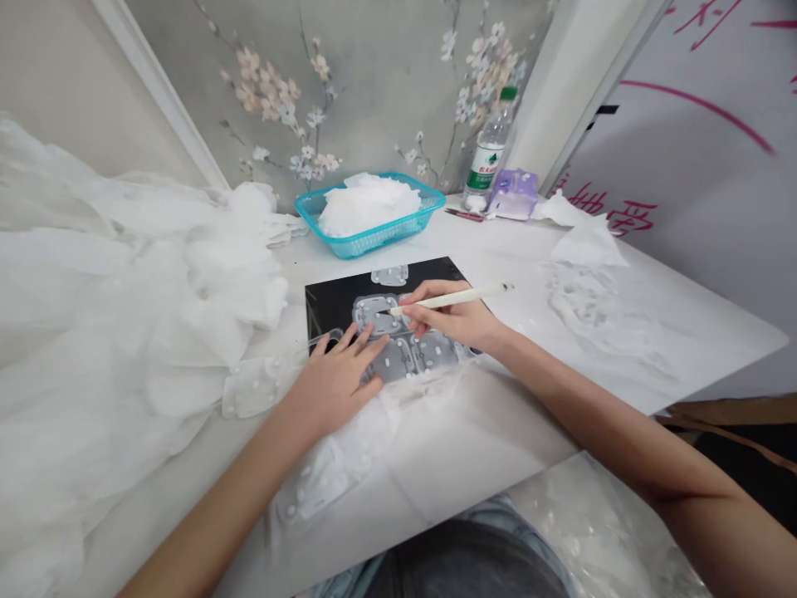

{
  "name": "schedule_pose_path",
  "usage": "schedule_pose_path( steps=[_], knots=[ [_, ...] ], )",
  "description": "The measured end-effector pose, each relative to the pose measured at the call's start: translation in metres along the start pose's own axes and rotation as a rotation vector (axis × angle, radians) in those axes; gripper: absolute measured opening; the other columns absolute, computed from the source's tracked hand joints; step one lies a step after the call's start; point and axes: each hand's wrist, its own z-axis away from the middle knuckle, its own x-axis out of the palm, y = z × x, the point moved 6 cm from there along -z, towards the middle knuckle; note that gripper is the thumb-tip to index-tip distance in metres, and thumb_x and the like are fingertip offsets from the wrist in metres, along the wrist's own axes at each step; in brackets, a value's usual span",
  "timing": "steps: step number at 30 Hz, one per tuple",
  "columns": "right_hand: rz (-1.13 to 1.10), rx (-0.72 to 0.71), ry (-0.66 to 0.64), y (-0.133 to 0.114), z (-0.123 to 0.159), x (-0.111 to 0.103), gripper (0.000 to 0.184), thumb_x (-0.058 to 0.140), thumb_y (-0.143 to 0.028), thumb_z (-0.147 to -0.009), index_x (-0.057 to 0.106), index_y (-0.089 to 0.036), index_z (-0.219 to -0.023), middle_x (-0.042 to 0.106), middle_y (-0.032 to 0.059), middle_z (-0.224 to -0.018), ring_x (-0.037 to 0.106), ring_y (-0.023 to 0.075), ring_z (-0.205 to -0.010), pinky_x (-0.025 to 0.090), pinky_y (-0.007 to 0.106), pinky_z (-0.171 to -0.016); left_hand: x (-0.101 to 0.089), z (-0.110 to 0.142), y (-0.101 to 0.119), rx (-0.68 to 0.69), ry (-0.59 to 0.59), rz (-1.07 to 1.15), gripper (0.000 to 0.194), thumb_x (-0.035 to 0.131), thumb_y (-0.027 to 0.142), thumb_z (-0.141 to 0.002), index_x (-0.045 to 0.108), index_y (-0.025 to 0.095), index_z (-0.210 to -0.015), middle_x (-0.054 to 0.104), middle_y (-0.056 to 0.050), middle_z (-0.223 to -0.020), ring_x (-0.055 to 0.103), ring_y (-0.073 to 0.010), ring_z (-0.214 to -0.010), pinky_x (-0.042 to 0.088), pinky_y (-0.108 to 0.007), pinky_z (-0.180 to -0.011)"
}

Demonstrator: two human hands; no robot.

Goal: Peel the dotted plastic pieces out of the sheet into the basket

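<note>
A black board [336,301] lies on the white table with sheer white fabric [411,357] carrying white patches spread over it. My left hand [339,378] lies flat on that fabric, fingers stretched out, pressing it onto the board. My right hand [454,320] is closed around a slim cream pen-like tool [461,298], its tip touching the fabric near the board's middle. The fabric runs off the board toward me and over the table's near edge.
A large heap of white tulle [112,316] covers the table's left side. A turquoise basket [349,241] of white material stands at the back. A water bottle [489,158], purple packet [514,195], red-handled tool [464,215] and crumpled tissue [585,237] sit back right.
</note>
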Motion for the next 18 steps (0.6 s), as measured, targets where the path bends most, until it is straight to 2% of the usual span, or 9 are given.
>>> schedule_pose_path(
  steps=[5, 8, 13, 18],
  knots=[
    [0.112, 0.025, -0.155, 0.009, -0.001, 0.003, 0.027, 0.067, -0.038, -0.074, 0.065, -0.012, -0.080, 0.062, 0.0008, -0.058, 0.059, 0.0105, -0.047, 0.052, 0.022, -0.046, -0.001, 0.000, 0.000, 0.001, 0.006, 0.006, 0.053, 0.033, 0.038, -0.090, 0.031, 0.023, -0.141, 0.024, -0.008, -0.150, 0.025, -0.0305, -0.136, 0.026, -0.054, -0.105],
    [0.224, -0.017, -0.228, 0.008, -0.002, 0.008, 0.025, 0.063, -0.036, -0.077, 0.066, -0.011, -0.081, 0.062, 0.0020, -0.062, 0.060, 0.0106, -0.048, 0.051, 0.021, -0.046, -0.001, 0.000, 0.002, 0.003, -0.001, -0.002, 0.053, 0.034, 0.035, -0.090, 0.033, 0.021, -0.140, 0.026, -0.010, -0.149, 0.025, -0.0313, -0.136, 0.027, -0.054, -0.105],
    [0.340, -0.113, -0.266, 0.005, -0.005, 0.013, 0.024, 0.061, -0.033, -0.080, 0.067, -0.011, -0.083, 0.061, 0.0014, -0.061, 0.058, 0.0088, -0.048, 0.048, 0.019, -0.046, -0.001, 0.000, 0.003, 0.018, 0.028, -0.009, 0.052, 0.036, 0.035, -0.089, 0.035, 0.020, -0.139, 0.029, -0.011, -0.148, 0.026, -0.0315, -0.136, 0.028, -0.054, -0.104],
    [0.315, -0.090, -0.289, 0.007, -0.005, 0.014, 0.025, 0.060, -0.034, -0.080, 0.067, -0.010, -0.083, 0.061, 0.0022, -0.061, 0.058, 0.0098, -0.049, 0.049, 0.020, -0.047, -0.001, 0.000, 0.002, 0.019, 0.032, -0.004, 0.051, 0.036, 0.034, -0.089, 0.036, 0.020, -0.139, 0.028, -0.011, -0.149, 0.027, -0.0323, -0.135, 0.029, -0.056, -0.103]
  ],
)
